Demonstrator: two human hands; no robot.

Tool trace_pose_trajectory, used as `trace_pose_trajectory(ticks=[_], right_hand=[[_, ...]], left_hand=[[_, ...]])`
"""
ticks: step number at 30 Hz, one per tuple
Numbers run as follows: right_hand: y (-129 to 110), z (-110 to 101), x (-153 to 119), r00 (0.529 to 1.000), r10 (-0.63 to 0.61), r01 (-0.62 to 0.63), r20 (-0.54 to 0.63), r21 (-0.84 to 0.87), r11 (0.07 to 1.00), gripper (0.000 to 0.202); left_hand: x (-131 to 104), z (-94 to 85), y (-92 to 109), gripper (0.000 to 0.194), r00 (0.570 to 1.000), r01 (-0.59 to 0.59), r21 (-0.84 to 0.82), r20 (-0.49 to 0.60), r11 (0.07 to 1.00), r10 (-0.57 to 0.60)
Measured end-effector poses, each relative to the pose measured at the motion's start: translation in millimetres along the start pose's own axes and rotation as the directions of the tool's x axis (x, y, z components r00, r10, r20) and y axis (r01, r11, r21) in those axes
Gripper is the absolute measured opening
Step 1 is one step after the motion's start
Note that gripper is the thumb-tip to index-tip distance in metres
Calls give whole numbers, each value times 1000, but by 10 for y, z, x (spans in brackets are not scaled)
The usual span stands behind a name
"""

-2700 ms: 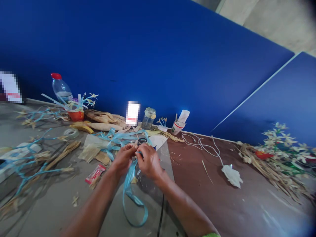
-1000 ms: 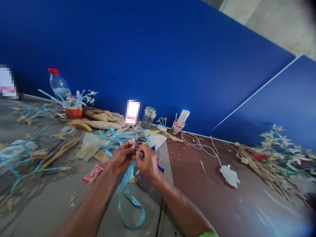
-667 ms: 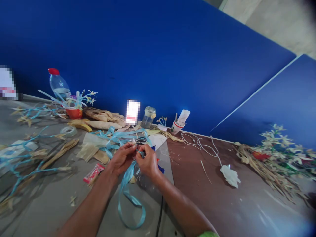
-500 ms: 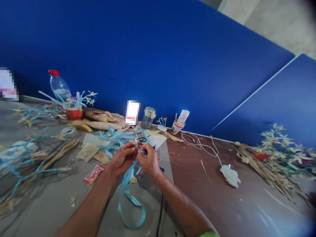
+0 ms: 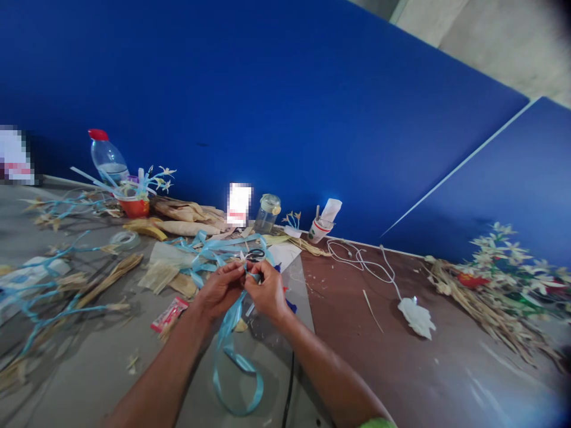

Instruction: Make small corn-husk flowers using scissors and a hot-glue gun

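Observation:
My left hand (image 5: 224, 286) and my right hand (image 5: 268, 290) meet over the middle of the table, fingertips pinched close together. Light blue ribbon (image 5: 229, 324) passes between them and hangs down to a loose loop near the front. A small pale petal-like tip (image 5: 243, 257) sticks up above the left fingertips; most of that piece is hidden by the fingers. The right thumb and index finger pinch a bit of the blue ribbon. Just behind the hands lie the dark handles of scissors (image 5: 256, 254) and more tangled blue ribbon (image 5: 203, 255).
At left lie blue-wrapped stems (image 5: 42, 318), a tape roll (image 5: 125, 239) and a red packet (image 5: 169, 314). Along the blue partition stand a red pot (image 5: 135, 208), a bottle (image 5: 107, 157), a jar (image 5: 268, 213) and a cup (image 5: 320, 230). A white cable (image 5: 379, 267) and white flowers (image 5: 508, 261) are right.
Both hands stay in nearly the same place, with slight finger movement around the ribbon. The pale tip sits a little lower and further left. The view has shifted very slightly.

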State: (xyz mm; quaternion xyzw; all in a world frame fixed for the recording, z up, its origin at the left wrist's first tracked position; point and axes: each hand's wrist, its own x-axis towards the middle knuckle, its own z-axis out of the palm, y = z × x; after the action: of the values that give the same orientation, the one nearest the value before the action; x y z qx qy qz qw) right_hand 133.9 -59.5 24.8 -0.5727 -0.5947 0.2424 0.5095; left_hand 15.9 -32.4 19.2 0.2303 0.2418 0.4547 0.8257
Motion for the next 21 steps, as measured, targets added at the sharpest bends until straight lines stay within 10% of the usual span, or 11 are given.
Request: trace_pose_trajectory(ticks=[21], right_hand=[[41, -24, -3, 997, -69, 71, 19, -120, 990, 7]], left_hand=[[95, 47, -53, 27, 929, -279, 420, -109, 863, 354]])
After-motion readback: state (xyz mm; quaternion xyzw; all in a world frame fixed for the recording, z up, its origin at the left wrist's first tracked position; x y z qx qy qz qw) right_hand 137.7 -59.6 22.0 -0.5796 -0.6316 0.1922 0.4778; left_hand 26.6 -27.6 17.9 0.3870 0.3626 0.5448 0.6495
